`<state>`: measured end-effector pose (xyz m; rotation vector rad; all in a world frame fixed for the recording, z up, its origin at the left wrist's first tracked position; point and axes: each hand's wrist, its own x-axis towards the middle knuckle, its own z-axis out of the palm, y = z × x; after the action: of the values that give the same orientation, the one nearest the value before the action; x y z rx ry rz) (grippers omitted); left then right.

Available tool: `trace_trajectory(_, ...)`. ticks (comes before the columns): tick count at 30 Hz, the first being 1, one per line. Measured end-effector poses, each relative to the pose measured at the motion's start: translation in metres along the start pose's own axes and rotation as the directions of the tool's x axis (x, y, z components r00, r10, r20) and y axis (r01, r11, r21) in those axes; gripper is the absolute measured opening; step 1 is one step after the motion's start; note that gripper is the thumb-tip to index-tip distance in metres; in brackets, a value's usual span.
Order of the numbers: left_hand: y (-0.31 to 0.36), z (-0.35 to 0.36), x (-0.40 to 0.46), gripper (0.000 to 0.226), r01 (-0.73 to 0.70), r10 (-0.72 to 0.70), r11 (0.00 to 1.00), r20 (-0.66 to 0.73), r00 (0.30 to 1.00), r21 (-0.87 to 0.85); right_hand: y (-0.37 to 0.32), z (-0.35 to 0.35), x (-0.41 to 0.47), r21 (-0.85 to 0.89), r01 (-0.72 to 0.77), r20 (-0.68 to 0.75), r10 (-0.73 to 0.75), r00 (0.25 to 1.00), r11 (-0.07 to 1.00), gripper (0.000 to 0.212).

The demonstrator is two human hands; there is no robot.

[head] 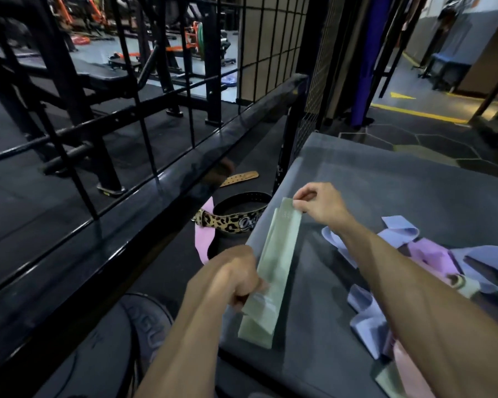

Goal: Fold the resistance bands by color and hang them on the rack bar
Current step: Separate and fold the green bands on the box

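Head view: green resistance band (273, 271) stretched flat over near-left corner of grey bench (400, 179), just beside black rack bar (167, 193). Left hand (233, 277) curled tight around near end; right hand (316, 205) pinching far end between thumb and fingers. Probably mid-fold. To fold well: keep light tension, bring far end onto near end, match edges squarely, press crease flat before lifting toward bar. Avoid snagging lilac, pink and green bands (414, 254) heaped loosely at right. Leopard-print belt (233, 219) lying below, between bench and bar.
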<state>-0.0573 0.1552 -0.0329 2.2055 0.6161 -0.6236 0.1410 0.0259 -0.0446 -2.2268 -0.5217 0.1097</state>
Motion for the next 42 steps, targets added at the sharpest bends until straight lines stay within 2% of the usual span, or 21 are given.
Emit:
trace_trajectory(5,0.003,0.001,0.012,0.020,0.045,-0.046,0.999,0.018,0.999,0.018,0.013,0.022,0.014,-0.061,-0.039,0.007,0.040,0.999,0.997,0.008)
trace_trajectory(9,0.002,0.004,0.016,0.020,0.101,-0.095,0.993,0.086,0.992,-0.064,0.021,0.032,0.016,-0.087,-0.081,0.027,0.084,0.996,0.993,0.011)
trace_trajectory(12,0.001,0.006,0.017,0.021,0.130,-0.127,0.991,0.104,0.987,-0.025,0.024,0.035,0.015,-0.100,-0.091,0.023,0.094,0.995,0.991,0.010)
trace_trajectory(16,-0.002,0.002,0.016,0.018,0.079,-0.091,0.988,0.083,0.992,0.136,0.025,0.033,0.015,-0.128,-0.073,0.040,0.078,0.996,0.989,0.008)
trace_trajectory(24,-0.002,-0.001,0.007,0.024,0.052,-0.055,0.995,0.031,0.998,0.081,0.017,0.030,0.015,-0.315,-0.004,0.070,0.027,0.997,0.949,0.009)
trace_trajectory(28,0.003,0.001,0.004,0.019,0.063,-0.066,0.996,0.037,0.997,0.067,0.007,0.032,0.015,-0.423,0.022,0.129,0.036,0.991,0.906,0.018)
trace_trajectory(32,0.008,0.001,-0.002,0.026,0.017,-0.011,0.975,-0.025,1.000,0.220,-0.013,0.045,0.014,-0.650,0.050,0.125,0.042,0.991,0.759,0.037)
trace_trajectory(36,0.011,0.001,-0.005,0.024,0.004,0.003,0.967,-0.027,1.000,0.254,-0.024,0.057,0.010,-0.721,0.075,0.093,-0.010,0.996,0.688,0.021)
trace_trajectory(39,0.012,0.000,-0.004,0.023,0.003,0.004,0.963,-0.027,1.000,0.269,-0.025,0.059,0.009,-0.732,0.069,0.084,-0.011,0.996,0.678,0.014)
trace_trajectory(42,0.012,-0.002,-0.005,0.023,-0.007,0.022,0.959,-0.049,0.999,0.284,-0.023,0.055,0.005,-0.681,0.032,0.070,0.022,0.997,0.732,0.031)
